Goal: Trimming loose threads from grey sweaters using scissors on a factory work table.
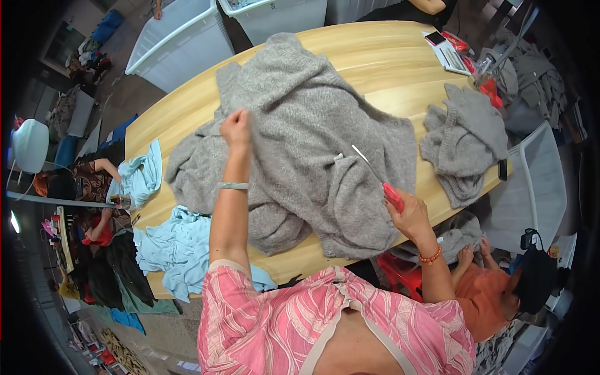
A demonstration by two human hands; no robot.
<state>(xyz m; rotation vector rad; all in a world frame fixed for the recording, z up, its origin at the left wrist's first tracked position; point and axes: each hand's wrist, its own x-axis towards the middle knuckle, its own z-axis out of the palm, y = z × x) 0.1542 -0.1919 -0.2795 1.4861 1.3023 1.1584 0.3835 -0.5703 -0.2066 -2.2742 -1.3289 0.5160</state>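
Observation:
A large grey knit sweater (312, 119) lies spread and bunched over the middle of the table. My left hand (235, 130) is closed in a fist at its upper left part, gripping the knit; the fingertips are partly hidden and slightly blurred. My right hand (410, 215) is wrapped round the red handle of a pair of scissors (394, 197). Their thin metal blades point up and left over the sweater's right side, close to a small white tag (338, 158). Whether the blades touch the cloth, I cannot tell.
Light blue garments (178, 250) are heaped at the table's near left. More folded grey knitwear (465, 140) sits at the right end. White bins (178, 47) stand beyond the far edge. A person in orange (490, 294) works close on my right; another person (94, 178) is at the left.

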